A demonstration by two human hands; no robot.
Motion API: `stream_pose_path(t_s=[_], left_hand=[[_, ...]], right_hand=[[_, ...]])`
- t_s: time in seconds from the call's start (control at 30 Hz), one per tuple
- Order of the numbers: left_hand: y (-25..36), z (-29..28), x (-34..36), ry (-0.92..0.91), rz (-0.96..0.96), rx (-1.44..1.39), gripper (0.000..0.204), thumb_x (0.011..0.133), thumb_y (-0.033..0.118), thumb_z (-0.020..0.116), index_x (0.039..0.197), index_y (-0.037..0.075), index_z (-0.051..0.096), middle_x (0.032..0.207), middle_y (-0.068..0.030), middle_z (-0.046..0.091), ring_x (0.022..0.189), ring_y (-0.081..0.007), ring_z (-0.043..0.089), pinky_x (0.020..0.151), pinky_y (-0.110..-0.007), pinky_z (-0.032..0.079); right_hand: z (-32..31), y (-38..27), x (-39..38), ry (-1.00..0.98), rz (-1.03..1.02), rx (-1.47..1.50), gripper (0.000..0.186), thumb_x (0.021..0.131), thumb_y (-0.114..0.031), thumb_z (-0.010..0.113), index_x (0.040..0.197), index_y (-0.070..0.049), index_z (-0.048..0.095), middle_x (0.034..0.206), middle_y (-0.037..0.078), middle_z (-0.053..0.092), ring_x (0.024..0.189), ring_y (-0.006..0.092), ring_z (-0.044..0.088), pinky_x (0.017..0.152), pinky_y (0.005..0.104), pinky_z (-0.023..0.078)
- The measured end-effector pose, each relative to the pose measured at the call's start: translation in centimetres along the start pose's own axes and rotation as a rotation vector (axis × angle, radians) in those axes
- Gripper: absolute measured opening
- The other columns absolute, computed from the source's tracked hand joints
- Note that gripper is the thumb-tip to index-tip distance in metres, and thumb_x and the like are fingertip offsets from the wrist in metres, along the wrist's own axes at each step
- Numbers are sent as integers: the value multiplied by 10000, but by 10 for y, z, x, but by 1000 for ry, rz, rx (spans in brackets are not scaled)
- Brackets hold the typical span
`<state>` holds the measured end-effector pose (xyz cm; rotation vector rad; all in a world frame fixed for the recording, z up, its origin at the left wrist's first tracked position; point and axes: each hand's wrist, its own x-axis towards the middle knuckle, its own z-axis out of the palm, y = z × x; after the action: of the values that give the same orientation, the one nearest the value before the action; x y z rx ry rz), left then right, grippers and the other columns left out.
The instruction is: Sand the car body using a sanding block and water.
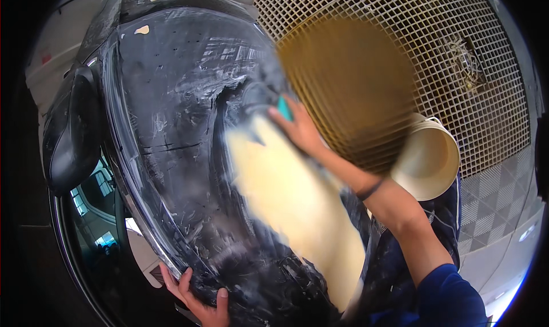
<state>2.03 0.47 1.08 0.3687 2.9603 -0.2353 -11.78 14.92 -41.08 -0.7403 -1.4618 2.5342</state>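
Teal block (284,108) half-hidden, clamped by fingers of blurred right hand (300,128); left hand (201,305) cut off below, fingers spread at edge of black panel (171,109)

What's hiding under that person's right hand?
Part of a teal block peeks out from under the right hand, over the dark car panel. The hand hides the rest and the surface beneath.

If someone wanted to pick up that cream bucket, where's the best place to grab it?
Probably grip the cream bucket by its right rim, coming from the right: its open mouth leaves that edge exposed, while the right forearm and a blurred brown disc crowd its left.
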Motion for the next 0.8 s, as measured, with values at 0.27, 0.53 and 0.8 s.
stream_pose_path(t_s=[0.27,0.53,0.8], left_hand=[[-1,-3,1,1,-26,-70,731,885,465,677,1415,41,405,1634,-231,114,1506,-396,164,1198,-535,162],[-1,-8,6,-53,46,-66,759,873,426,751,1436,14,451,1602,-322,127,1450,-494,204,1147,-616,208],[7,-9,6,-54,88,-82,757,883,406,747,1443,8,427,1600,-325,129,1452,-494,193,1151,-618,190]], right_hand=[[25,26,-2,99,-1,-66,836,843,-568,700,1388,33,499,1271,217,566,1183,364,548,993,471,401],[60,-125,-98,-125,-656,-442,840,826,-529,733,1420,8,480,1241,193,564,1136,346,556,921,502,417],[35,-55,-15,32,-494,-465,731,868,-542,681,1371,-26,556,1169,138,593,1111,305,554,886,450,410]])
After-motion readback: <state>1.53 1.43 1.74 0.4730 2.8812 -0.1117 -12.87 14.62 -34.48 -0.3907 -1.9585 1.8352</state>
